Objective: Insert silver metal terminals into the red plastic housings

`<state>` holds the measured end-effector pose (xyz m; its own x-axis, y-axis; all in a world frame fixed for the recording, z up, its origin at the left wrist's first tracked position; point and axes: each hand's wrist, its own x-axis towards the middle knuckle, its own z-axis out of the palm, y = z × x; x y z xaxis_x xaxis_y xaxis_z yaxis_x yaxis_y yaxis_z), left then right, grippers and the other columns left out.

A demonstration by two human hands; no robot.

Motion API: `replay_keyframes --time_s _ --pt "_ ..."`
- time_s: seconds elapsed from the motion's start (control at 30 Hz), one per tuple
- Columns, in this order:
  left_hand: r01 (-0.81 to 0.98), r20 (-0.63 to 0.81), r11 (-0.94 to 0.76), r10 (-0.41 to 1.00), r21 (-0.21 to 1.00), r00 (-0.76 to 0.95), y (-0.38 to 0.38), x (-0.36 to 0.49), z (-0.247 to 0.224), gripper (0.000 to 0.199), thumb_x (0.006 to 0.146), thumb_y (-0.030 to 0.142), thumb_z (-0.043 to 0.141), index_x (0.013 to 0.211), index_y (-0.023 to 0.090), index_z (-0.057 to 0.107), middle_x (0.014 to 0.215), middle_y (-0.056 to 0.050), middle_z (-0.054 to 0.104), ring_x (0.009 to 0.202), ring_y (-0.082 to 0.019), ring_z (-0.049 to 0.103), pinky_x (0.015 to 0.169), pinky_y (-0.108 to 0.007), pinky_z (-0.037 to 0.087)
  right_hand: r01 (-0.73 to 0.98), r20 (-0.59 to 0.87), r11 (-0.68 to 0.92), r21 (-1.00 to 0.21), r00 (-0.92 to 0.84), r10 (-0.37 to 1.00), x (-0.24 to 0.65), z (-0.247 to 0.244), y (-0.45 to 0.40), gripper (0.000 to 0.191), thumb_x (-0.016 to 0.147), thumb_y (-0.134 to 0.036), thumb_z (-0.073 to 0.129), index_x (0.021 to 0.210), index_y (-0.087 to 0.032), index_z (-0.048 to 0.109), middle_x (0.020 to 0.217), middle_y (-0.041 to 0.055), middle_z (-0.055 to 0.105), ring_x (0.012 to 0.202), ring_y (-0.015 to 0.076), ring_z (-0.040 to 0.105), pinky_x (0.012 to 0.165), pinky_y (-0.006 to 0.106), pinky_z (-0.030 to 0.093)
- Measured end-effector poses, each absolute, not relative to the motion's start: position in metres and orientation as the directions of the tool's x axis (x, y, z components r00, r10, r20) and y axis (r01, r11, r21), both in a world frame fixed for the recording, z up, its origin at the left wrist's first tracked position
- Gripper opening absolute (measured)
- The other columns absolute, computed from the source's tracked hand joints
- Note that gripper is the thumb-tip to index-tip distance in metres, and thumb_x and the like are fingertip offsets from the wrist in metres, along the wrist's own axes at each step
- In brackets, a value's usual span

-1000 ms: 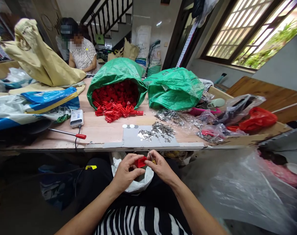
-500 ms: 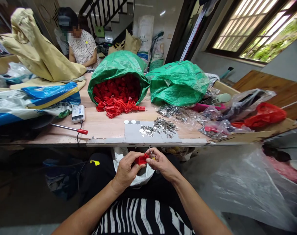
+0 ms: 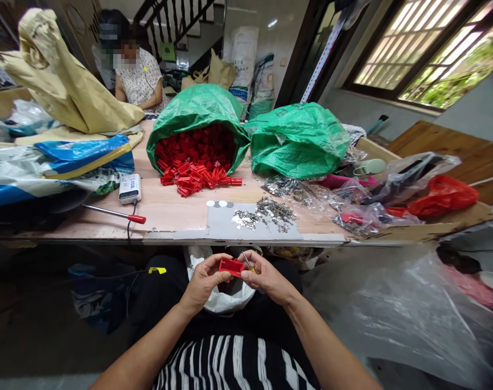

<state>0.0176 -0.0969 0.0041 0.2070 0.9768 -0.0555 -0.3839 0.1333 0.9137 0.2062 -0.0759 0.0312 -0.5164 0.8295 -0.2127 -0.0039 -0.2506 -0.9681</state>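
A small red plastic case (image 3: 231,266), its hollow side showing, is held above my lap. My left hand (image 3: 205,281) pinches its left end between thumb and fingers. The fingers of my right hand (image 3: 265,276) are closed on a thin metal tool with a yellow handle (image 3: 252,268), and the thumb touches the case's right end. Below both hands an open white bag (image 3: 230,303) sits between my legs. On the table in front, small metal pieces (image 3: 276,210) lie on a grey mat (image 3: 220,222).
Red parts (image 3: 193,179) spill from a green sack (image 3: 201,100); another green sack (image 3: 299,141) lies beside it. A red-handled rod (image 3: 136,218) and a white device (image 3: 130,188) are at left. A person (image 3: 138,81) sits across the table. Plastic bags (image 3: 364,214) crowd the right.
The red case has turned so its hollow side shows more fully, and it sits slightly further left. My left hand has shifted a little left, and the tool in my right hand is tilted more.
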Motion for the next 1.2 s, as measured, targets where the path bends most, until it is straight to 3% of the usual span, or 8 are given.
replay_keyframes --time_s 0.1,0.2,0.3,0.47,0.7,0.97,1.1,1.2 --pt "-0.476 -0.087 0.151 0.984 0.867 0.154 -0.094 0.018 0.001 0.039 0.074 0.023 0.070 0.112 0.018 0.064 0.095 -0.005 0.070 0.078 -0.015 0.062 0.074 -0.025 0.050 0.270 -0.089 0.020 -0.963 -0.388 0.917 0.209 0.037 -0.054 0.032 0.081 -0.042 0.061 0.102 -0.019 0.054 0.090 0.0027 0.062 0.072 0.0126 0.055 0.063 0.024 0.041" --pt "-0.517 -0.103 0.167 0.983 0.840 0.150 -0.092 0.017 0.005 0.045 0.076 0.026 0.069 0.119 0.020 0.061 0.099 -0.005 0.068 0.091 -0.018 0.063 0.086 -0.031 0.050 0.645 0.119 0.258 -0.719 -0.251 0.961 0.210 0.041 -0.025 0.013 0.085 -0.027 0.056 0.096 -0.020 0.060 0.092 0.0039 0.064 0.085 0.0169 0.058 0.077 0.029 0.043" --pt "-0.535 -0.121 0.193 0.978 0.822 0.167 -0.092 0.015 0.009 0.046 0.078 0.028 0.067 0.123 0.023 0.058 0.099 -0.004 0.068 0.092 -0.018 0.064 0.089 -0.036 0.051 0.809 0.178 0.345 -0.477 -0.295 0.939 0.206 0.041 0.001 0.015 0.086 -0.017 0.052 0.097 -0.020 0.062 0.097 0.0053 0.064 0.090 0.0176 0.059 0.080 0.028 0.043" --pt "-0.538 -0.141 0.220 0.973 0.814 0.184 -0.093 0.011 0.008 0.046 0.079 0.029 0.066 0.124 0.024 0.057 0.096 -0.004 0.067 0.089 -0.018 0.064 0.086 -0.037 0.053 0.884 0.094 0.378 -0.275 -0.367 0.926 0.198 0.038 0.026 0.017 0.088 -0.018 0.052 0.099 -0.022 0.063 0.103 0.0048 0.063 0.095 0.0167 0.058 0.081 0.025 0.042" --pt "-0.552 -0.165 0.231 0.972 0.801 0.168 -0.089 0.010 0.004 0.045 0.077 0.029 0.069 0.121 0.023 0.060 0.095 -0.005 0.066 0.088 -0.018 0.063 0.083 -0.035 0.053 0.912 -0.060 0.373 -0.173 -0.388 0.920 0.197 0.045 0.039 0.012 0.085 -0.020 0.054 0.093 -0.024 0.062 0.100 0.0025 0.060 0.089 0.0160 0.057 0.072 0.024 0.038" --pt "-0.582 -0.173 0.238 0.971 0.777 0.167 -0.086 0.015 0.002 0.045 0.076 0.029 0.070 0.119 0.022 0.061 0.096 -0.006 0.065 0.088 -0.019 0.063 0.081 -0.035 0.053 0.894 -0.091 0.421 -0.151 -0.436 0.895 0.196 0.053 0.048 0.012 0.082 -0.017 0.055 0.091 -0.023 0.060 0.095 0.0031 0.061 0.083 0.0172 0.057 0.066 0.025 0.034" --pt "-0.574 -0.171 0.232 0.972 0.785 0.160 -0.089 0.014 0.002 0.046 0.076 0.029 0.070 0.120 0.021 0.060 0.095 -0.007 0.066 0.089 -0.021 0.063 0.081 -0.036 0.053 0.882 -0.088 0.440 -0.171 -0.459 0.884 0.196 0.057 0.049 0.006 0.079 -0.016 0.057 0.083 -0.021 0.059 0.090 0.0031 0.062 0.079 0.0170 0.057 0.064 0.025 0.033" --pt "-0.576 -0.171 0.223 0.975 0.787 0.144 -0.089 0.012 0.006 0.046 0.078 0.029 0.068 0.121 0.020 0.059 0.095 -0.008 0.065 0.090 -0.021 0.064 0.081 -0.036 0.053 0.868 -0.045 0.451 -0.209 -0.470 0.882 0.197 0.057 0.045 0.010 0.081 -0.014 0.054 0.088 -0.021 0.057 0.089 0.0029 0.063 0.080 0.0161 0.057 0.066 0.025 0.035"
